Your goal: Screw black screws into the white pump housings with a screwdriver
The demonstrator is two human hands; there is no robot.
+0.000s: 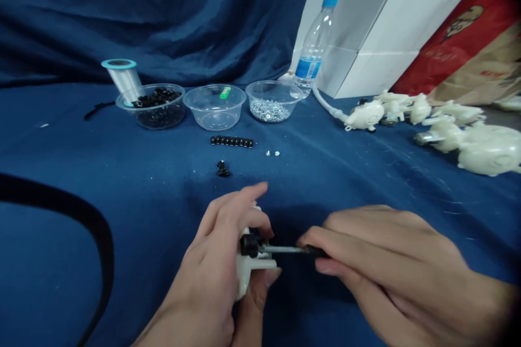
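Gripping a white plastic housing (244,276) well in front of a clear bowl of silver screws (269,111), the left hand (207,265) is bracing it while the right hand (391,265) is clenching a screwdriver (285,250) against its black fitting (249,245); a misaligned shaft could slip, jolting the housing loose.

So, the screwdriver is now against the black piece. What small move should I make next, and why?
Probably turn the screwdriver gently with your right hand while your left hand steadies the white plastic part. Its metal shaft meets the black piece on that part, and both hands already grip their items, though the shaft's tip is hidden.
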